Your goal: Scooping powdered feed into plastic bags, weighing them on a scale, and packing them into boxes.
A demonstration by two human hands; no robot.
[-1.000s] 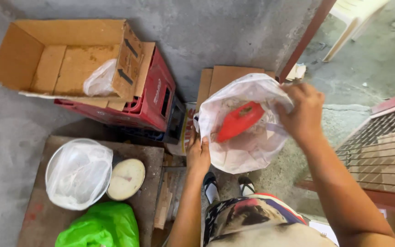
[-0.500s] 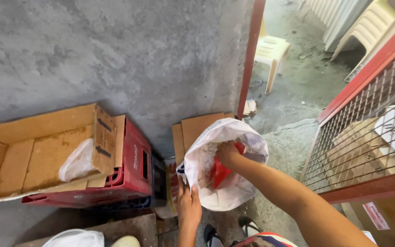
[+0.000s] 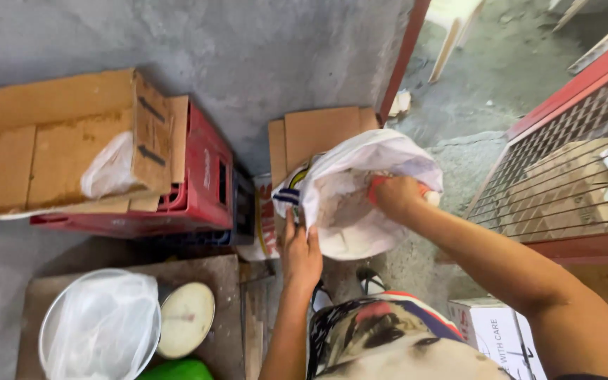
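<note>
One white sack stands on the floor, mouth tilted up toward the person. The left hand pinches its rim; the right hand, inside, grips one red scoop.

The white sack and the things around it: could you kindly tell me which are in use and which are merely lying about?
In use:
- white sack, held open by the left hand
- red scoop, gripped by the right hand inside the sack

Lying about:
- cardboard box
- red crate
- bag-lined bowl
- round scale
</note>
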